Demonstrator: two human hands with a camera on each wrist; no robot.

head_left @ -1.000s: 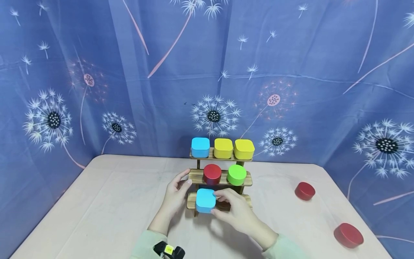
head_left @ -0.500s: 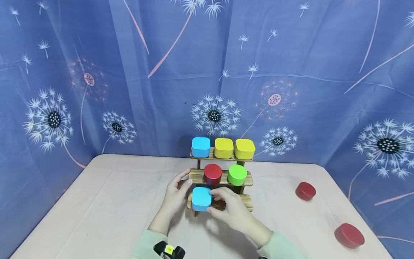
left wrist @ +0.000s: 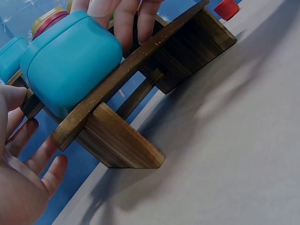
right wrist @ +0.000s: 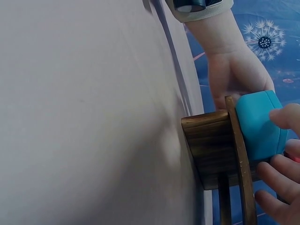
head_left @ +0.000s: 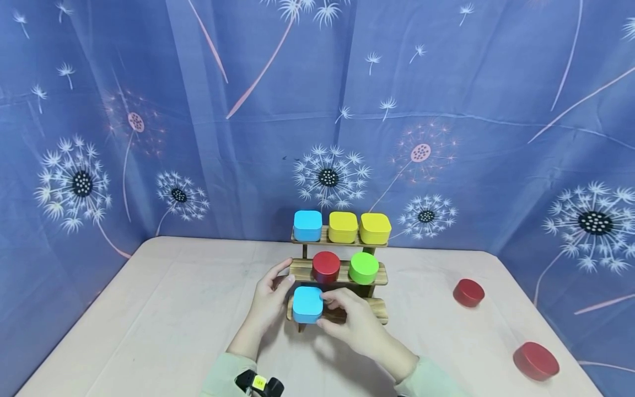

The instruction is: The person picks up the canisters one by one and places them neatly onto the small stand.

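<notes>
Fingertips [head_left: 328, 298] of the right hand [head_left: 354, 325] are set against the right side of a blue square tin [head_left: 307, 304], with the thumb at its front lower edge, so that the tin is pinched lightly rather than wrapped. The tin is seated at the left end of the lowest step of a small wooden stepped rack [head_left: 372, 275]; in the left wrist view the tin [left wrist: 70, 61] is seen resting flat on the plank, right-hand fingers [left wrist: 124, 18] touching its far side. The left hand [head_left: 270, 298] is held at the rack's left end, fingers relaxed and nearly straight, thumb raised beside the middle step; nothing is gripped by it, and whether the wood is actually touched cannot be told. In the right wrist view the tin [right wrist: 260, 124] is seen between the two hands, at the rack's end. On the middle step a red round tin [head_left: 326, 267] and a green round tin [head_left: 364, 267] are placed side by side. On the top step a second blue tin [head_left: 307, 225] and two yellow square tins [head_left: 343, 226] [head_left: 375, 228] are lined up. Two red round tins [head_left: 468, 292] [head_left: 535, 360] are left well apart to the right on the beige-covered table [head_left: 149, 331]. A blue dandelion-print curtain [head_left: 198, 110] is hung behind.
</notes>
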